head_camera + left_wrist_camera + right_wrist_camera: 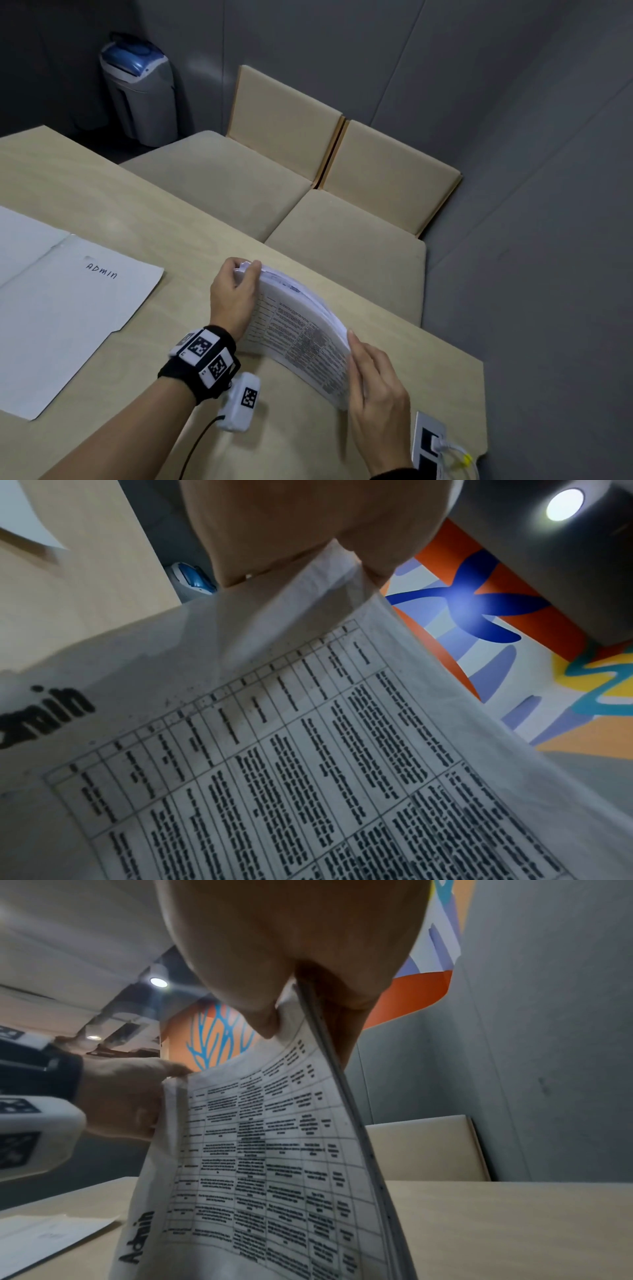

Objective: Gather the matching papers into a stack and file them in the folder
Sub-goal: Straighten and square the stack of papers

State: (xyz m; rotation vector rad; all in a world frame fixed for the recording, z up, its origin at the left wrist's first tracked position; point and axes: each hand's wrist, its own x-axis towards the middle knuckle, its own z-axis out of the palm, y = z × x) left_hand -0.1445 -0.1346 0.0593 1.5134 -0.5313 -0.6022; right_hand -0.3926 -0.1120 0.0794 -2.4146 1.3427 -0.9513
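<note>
Papers [301, 329] pinched upright at each end, left hand [233, 294] and right hand [376, 387]; long axis between fingers; folder [68, 308] flat beyond left fingers, nearer that hand.

A pale wooden table [113, 192] carries an open folder [68, 322] left of the gripped papers [301, 339], whose lower edge rests on it.

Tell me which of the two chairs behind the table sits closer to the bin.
The left chair. It stands next to the grey bin with the blue lid, while the right chair is on its far side, toward the wall.
</note>
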